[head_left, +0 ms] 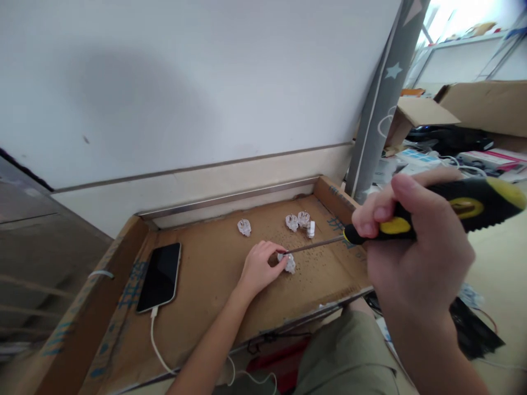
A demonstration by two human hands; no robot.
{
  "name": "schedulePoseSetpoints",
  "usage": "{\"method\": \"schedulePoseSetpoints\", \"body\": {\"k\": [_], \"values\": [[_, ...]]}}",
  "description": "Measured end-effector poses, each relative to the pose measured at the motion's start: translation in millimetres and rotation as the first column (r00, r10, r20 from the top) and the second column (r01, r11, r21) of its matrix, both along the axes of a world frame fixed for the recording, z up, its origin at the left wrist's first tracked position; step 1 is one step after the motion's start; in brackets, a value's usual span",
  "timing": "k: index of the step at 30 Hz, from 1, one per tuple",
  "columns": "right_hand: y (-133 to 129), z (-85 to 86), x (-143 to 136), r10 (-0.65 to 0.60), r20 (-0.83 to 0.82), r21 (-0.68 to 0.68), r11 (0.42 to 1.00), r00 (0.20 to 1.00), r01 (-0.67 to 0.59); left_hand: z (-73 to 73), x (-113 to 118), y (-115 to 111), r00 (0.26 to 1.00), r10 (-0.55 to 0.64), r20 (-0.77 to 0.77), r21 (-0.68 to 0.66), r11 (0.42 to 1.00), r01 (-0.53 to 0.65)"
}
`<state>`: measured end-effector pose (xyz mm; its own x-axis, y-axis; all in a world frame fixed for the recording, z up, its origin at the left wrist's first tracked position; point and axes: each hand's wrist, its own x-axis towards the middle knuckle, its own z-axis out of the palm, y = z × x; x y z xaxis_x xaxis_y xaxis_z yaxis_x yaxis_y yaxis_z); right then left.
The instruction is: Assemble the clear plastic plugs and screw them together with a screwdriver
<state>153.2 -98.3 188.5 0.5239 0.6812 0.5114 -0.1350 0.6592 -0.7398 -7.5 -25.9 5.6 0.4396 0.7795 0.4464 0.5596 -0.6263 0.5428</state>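
A black and yellow screwdriver is gripped in my right hand, its shaft pointing left. The tip meets a clear plastic plug piece on the cardboard surface. My left hand pinches that piece between thumb and fingers. Farther back on the cardboard lie another clear piece and a group of similar ones, with metal prongs showing on some. Small dark specks are scattered around them.
A phone with a white cable lies at the left of the cardboard-lined tray. A white wall rises behind it. To the right stand a grey post and an open carton among assorted items. My knee is below the front edge.
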Motion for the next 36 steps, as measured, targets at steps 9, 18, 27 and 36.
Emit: {"method": "schedulePoseSetpoints", "body": {"k": [9, 18, 27, 36], "values": [[0, -8.2, -4, -0.015, 0.069, 0.003, 1.000, 0.997, 0.015, -2.5, 2, -1, 1.000, -0.010, -0.001, -0.036, 0.999, 0.010], [-1, -6.6, -2, -0.020, 0.063, 0.004, 1.000, 0.998, 0.020, -4.7, 3, -2, 1.000, -0.010, -0.029, -0.057, 0.998, 0.008], [-1, -12.4, -1, -0.009, 0.067, 0.003, 1.000, 0.998, 0.008, -3.7, 4, -3, 0.999, -0.004, -0.039, -0.065, 0.998, 0.001], [-1, -15.0, -2, 0.002, 0.072, 0.025, 1.000, 0.997, -0.004, -6.0, 6, -2, 0.998, 0.023, -0.066, -0.022, 0.999, -0.024]]}}
